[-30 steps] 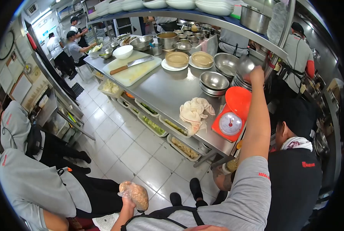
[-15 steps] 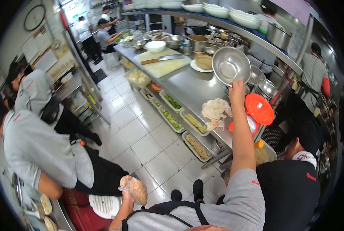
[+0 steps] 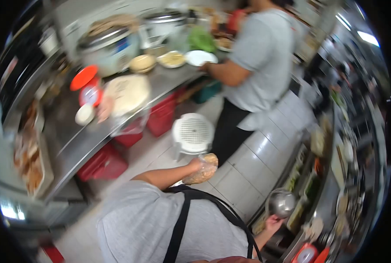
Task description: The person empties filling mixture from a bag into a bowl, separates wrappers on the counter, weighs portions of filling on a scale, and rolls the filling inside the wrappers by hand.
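My left hand (image 3: 196,165) is closed on the neck of a clear plastic bag of pale orange-brown food (image 3: 205,170), held over the floor. Down at the lower right, my right hand (image 3: 273,222) grips the rim of a metal bowl (image 3: 282,203). The bowl hangs beside the counter with the vegetable trays (image 3: 295,168). Near it on that counter are a cloth (image 3: 313,229) and a red scale (image 3: 306,253). Motion blurs part of the view.
A second counter (image 3: 75,147) holds another red scale (image 3: 90,94), a pale round board (image 3: 127,93), rice cookers (image 3: 107,50) and a tray of food (image 3: 34,158). A white stool (image 3: 192,133) and red bins (image 3: 103,163) stand below. A person (image 3: 261,57) reaches to a white plate (image 3: 200,58).
The view has swung left to the other counter. My right hand has lifted the metal bowl off the stack and carried it away from the shelf. My left hand still holds the bag.
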Demonstrator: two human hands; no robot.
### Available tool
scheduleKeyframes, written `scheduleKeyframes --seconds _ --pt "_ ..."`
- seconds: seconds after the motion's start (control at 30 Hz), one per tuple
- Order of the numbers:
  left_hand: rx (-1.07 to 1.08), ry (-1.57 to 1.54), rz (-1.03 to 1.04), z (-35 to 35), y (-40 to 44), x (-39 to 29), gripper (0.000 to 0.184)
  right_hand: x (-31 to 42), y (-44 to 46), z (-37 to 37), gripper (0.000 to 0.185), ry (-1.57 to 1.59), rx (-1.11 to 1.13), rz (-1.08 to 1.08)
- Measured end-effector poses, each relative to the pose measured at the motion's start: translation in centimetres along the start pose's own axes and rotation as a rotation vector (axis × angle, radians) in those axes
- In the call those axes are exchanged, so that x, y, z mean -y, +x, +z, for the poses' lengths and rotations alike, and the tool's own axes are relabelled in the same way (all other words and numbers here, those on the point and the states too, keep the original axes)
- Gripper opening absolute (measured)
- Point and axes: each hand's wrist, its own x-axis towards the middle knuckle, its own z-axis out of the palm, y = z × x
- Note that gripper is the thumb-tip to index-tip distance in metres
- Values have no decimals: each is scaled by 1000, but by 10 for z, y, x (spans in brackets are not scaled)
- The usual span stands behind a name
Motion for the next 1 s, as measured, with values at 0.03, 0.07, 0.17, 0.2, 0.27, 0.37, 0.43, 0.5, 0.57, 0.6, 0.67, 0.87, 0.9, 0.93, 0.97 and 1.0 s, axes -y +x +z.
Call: scheduleKeyframes --seconds 0.03,0.07,0.17,0.2,0.27,0.37,0.43,0.5,0.57,0.6,0.67,0.87,0.9,0.93,0.97,1.0 --pt "-53 -10 35 -19 -10 4 43 -38 2 20 29 -74 -121 65" --pt "-97 -8 78 -45 -25 -3 41 -97 -16 67 32 -145 -236 113" --pt "-199 54 34 -118 -101 -37 38 -201 -24 143 44 -748 -98 468" --pt "-220 87 -3 -140 -123 -46 38 -231 -27 169 42 -868 -43 515" --pt "-313 42 40 -178 -162 -50 35 -284 -13 194 37 -984 341 576" --pt "-530 -12 114 -226 -213 -47 33 -373 -34 276 35 -1240 787 528" --pt "-727 62 137 -259 -248 -30 32 -428 -48 315 16 -1449 1033 523" --pt "-917 102 143 -285 -295 -40 30 -478 -62 335 9 -1466 1323 544" --pt "-1055 7 76 -306 -348 -67 32 -531 -75 342 19 -1399 1577 608" --pt "-1085 -58 -14 -315 -375 -84 35 -554 -91 344 22 -1380 1644 617" --pt "-1183 -243 112 -329 -415 -117 32 -596 -122 348 26 -1395 1875 450" --pt "-1490 76 123 -450 -455 -97 38 -692 -200 329 27 -1322 2086 108" --pt "-1519 92 133 -470 -456 -91 40 -708 -206 321 27 -1300 2084 80" --pt "-1551 149 40 -499 -450 -64 42 -721 -214 317 27 -1307 2099 25" --pt "-1580 207 -51 -537 -438 -25 44 -733 -222 315 26 -1316 2110 -34" --pt "-1560 235 -73 -546 -438 -21 50 -746 -229 314 26 -1327 2118 -96"
